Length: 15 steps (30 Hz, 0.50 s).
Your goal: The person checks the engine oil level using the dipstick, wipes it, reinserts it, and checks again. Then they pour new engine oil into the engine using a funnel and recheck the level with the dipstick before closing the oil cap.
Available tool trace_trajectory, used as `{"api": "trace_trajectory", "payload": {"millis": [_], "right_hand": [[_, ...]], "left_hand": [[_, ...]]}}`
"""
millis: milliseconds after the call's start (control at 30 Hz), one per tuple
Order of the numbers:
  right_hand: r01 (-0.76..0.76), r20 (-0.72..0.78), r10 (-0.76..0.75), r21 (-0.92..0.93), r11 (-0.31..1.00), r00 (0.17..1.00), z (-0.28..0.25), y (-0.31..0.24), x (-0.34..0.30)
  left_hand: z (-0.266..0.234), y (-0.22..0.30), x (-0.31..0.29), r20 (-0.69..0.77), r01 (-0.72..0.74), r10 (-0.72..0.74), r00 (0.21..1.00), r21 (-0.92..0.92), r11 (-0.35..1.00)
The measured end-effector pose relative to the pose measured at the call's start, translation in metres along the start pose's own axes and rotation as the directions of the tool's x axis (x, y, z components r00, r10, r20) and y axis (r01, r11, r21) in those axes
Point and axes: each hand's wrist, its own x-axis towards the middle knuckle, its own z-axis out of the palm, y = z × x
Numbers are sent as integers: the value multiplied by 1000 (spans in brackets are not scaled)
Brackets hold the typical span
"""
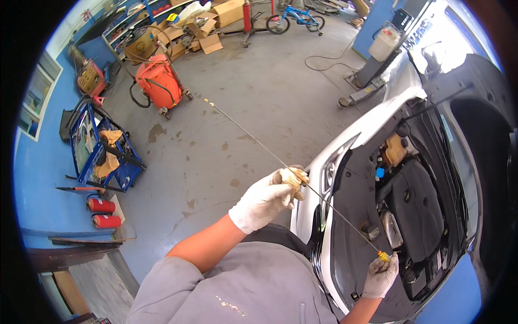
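Observation:
Both my hands wear white gloves and hold a long, thin oil dipstick (249,134) slanting across the view. My left hand (264,198) is closed around its middle, where the fingertips look stained yellow-brown; whether a scrap of cloth is pinched there I cannot tell. Lower right, my right hand (381,276) grips the yellow handle end. The far tip, also yellowish, points up and left over the floor. My right hand is above the front of an open engine bay, near a black engine cover (414,202). A blue cap (380,173) and a tan reservoir (395,150) sit farther back.
The white car (353,132) has its bonnet (485,129) raised at right. A red wheeled machine (159,82), a blue tool cart (121,164) and red fire extinguishers (106,221) stand left. Cardboard boxes (205,29), a blue bicycle (295,19) and a lift post (372,67) are farther off.

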Motion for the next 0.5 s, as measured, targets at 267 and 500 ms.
{"api": "trace_trajectory", "payload": {"millis": [267, 500], "right_hand": [[-113, 97, 136, -214, 970, 986, 37, 27, -5], [-201, 96, 255, -384, 901, 962, 48, 16, -22]], "left_hand": [[-43, 38, 1, -87, -44, 44, 995, 3, 999], [-55, 82, 1, -205, -62, 72, 976, 53, 997]]}}
